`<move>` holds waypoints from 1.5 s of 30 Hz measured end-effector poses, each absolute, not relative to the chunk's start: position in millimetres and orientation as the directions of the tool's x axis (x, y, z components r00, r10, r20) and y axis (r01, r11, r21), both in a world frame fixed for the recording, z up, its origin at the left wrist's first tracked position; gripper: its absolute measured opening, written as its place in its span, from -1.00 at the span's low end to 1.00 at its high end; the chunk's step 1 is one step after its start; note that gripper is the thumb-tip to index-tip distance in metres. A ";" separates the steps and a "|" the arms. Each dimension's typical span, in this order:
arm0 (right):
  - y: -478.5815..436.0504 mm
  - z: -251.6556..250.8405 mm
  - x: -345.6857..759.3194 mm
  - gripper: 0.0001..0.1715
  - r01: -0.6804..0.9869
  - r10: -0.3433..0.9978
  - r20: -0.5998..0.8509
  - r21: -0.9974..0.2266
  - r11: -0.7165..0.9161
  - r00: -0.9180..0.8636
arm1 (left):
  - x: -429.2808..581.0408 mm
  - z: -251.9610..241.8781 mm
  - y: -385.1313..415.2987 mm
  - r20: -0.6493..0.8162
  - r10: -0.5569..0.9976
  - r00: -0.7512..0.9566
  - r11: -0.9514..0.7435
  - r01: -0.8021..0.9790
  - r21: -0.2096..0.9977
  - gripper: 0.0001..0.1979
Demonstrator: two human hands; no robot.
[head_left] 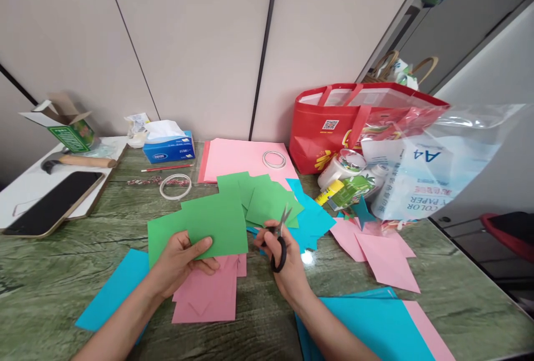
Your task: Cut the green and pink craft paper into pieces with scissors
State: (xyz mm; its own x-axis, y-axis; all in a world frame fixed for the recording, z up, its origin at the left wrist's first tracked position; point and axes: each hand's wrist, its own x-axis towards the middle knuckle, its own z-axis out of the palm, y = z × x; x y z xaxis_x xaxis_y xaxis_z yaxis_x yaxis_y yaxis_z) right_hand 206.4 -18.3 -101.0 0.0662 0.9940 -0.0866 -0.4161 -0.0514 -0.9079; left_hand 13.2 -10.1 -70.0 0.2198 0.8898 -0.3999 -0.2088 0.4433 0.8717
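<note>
My left hand (187, 252) pinches a green paper sheet (217, 222) between thumb and fingers, holding it above the table. Another green piece (162, 233) shows behind it on the left. My right hand (286, 261) is closed around black-handled scissors (278, 252), whose blades point up and stand slightly apart. The scissors are to the right of the held sheet and do not touch it. Beyond them lies a pile of green squares (271, 202) over blue pieces (312, 219). Pink pieces (208, 297) lie beneath my left hand.
Blue sheets (367, 322) lie near front right, a blue strip (114, 291) at left. Pink squares (386, 255), a glue stick (329, 192) and a red bag (311, 138) stand or lie at right. A phone (56, 202), hammer (83, 161) and tissue box (169, 148) are left.
</note>
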 end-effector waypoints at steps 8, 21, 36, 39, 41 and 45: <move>-27.9 -94.0 198.4 -0.55 -0.261 0.893 -0.013 -0.954 -0.145 -0.449 | 14.8 -77.3 -12.5 -0.385 0.901 0.198 0.419 -0.179 0.890 -0.74; -30.7 -93.9 198.7 -0.58 -0.277 0.931 0.000 -0.955 -0.109 -0.364 | 21.6 -74.7 -17.1 -0.362 0.905 0.223 0.397 -0.137 0.908 -0.71; -31.1 -98.3 199.4 -0.56 -0.304 0.909 0.044 -0.948 -0.093 -0.414 | 20.3 -74.0 -18.7 -0.307 0.929 0.204 0.345 -0.184 0.921 -0.77; -31.1 -97.2 198.9 -0.56 -0.305 0.918 0.048 -0.949 -0.082 -0.394 | 21.6 -73.5 -19.8 -0.303 0.928 0.215 0.340 -0.164 0.926 -0.76; -31.3 -97.5 199.3 -0.57 -0.295 0.924 0.042 -0.952 -0.077 -0.379 | 22.1 -73.5 -20.7 -0.305 0.927 0.217 0.342 -0.160 0.926 -0.76; -31.8 -101.1 200.6 -0.60 -0.232 0.937 0.000 -0.969 -0.086 -0.348 | 22.8 -73.5 -21.1 -0.307 0.926 0.218 0.345 -0.163 0.924 -0.76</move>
State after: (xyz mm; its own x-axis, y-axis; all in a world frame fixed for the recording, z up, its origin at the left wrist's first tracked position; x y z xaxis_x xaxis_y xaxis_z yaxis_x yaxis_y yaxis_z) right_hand 200.6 -31.8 -101.1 -0.3483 0.9374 0.0002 -0.2318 -0.0859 -0.9690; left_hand 22.8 -21.1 -73.5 0.2184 0.9263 -0.3070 -0.1632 0.3449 0.9244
